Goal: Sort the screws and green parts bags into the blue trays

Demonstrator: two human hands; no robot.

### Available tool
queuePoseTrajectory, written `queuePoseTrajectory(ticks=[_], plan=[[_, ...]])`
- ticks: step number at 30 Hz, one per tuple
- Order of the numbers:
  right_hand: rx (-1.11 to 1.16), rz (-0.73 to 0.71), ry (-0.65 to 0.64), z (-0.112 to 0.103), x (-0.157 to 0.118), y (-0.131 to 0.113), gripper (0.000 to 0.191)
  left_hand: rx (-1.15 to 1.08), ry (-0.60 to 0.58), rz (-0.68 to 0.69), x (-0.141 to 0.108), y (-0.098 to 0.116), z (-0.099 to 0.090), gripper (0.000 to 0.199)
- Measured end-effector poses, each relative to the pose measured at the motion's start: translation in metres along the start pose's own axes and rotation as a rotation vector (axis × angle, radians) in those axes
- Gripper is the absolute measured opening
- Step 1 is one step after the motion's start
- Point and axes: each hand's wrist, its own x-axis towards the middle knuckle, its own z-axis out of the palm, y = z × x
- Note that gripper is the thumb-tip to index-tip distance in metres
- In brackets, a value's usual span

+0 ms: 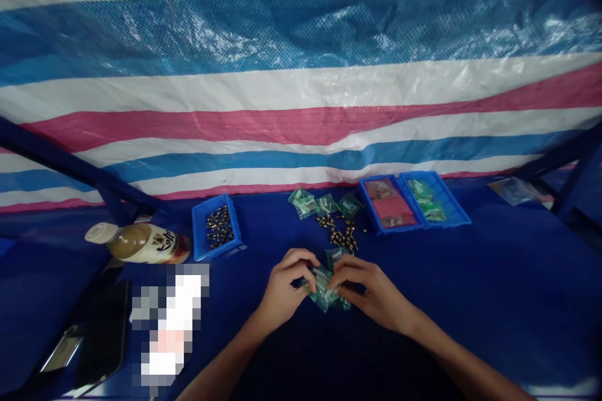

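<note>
1. Grip: the left hand [285, 285] and right hand [371, 291] are both curled closed, their fingertips pinching green packets [324, 291] from either side. The packets sit between the hands, just above the blue tabletop [493, 276].
2. Just ahead of the grip lie loose brass fittings [339, 233], with three loose packets [314, 203] beyond them.
3. Further ahead and to the left, a blue tray [217, 229] holds more fittings. Ahead and to the right, a twin blue tray [414, 200] holds pink and green packets.
4. Progress: some fittings are in the tray and others lie out; some packets are in trays, others out.
5. Writing: a bottle [141, 242] far left of the grip has a label, but no brand can be read. Print on the packets is too small to read.
</note>
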Motion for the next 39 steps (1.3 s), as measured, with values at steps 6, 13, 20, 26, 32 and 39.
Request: queuePoseTrajectory(ticks=[6, 13, 20, 26, 32, 39], plan=[[-0.019, -0.039, 0.062, 0.002, 0.002, 0.000, 0.016, 0.144, 0.023, 0.140, -0.002, 0.004, -0.001, 0.024], [0.051, 0.103, 0.075, 0.004, 0.002, 0.002, 0.011, 0.037, -0.040, -0.244, -0.004, 0.006, 0.001, 0.024], [0.003, 0.110, 0.029, 0.005, 0.004, -0.001, 0.014, -0.009, -0.178, -0.317, -0.004, 0.008, 0.002, 0.045], [-0.119, 0.101, 0.407, -0.031, 0.005, 0.011, 0.019, -0.032, -0.107, -0.175, -0.001, 0.005, 0.002, 0.042], [-0.391, 0.148, 1.014, -0.107, -0.016, 0.032, 0.028, 0.084, 0.022, -0.162, 0.003, 0.000, -0.004, 0.028], [-1.013, 0.284, 0.940, -0.149, -0.044, 0.066, 0.034, 0.208, 0.019, -0.146, 0.003, -0.006, -0.008, 0.025]])
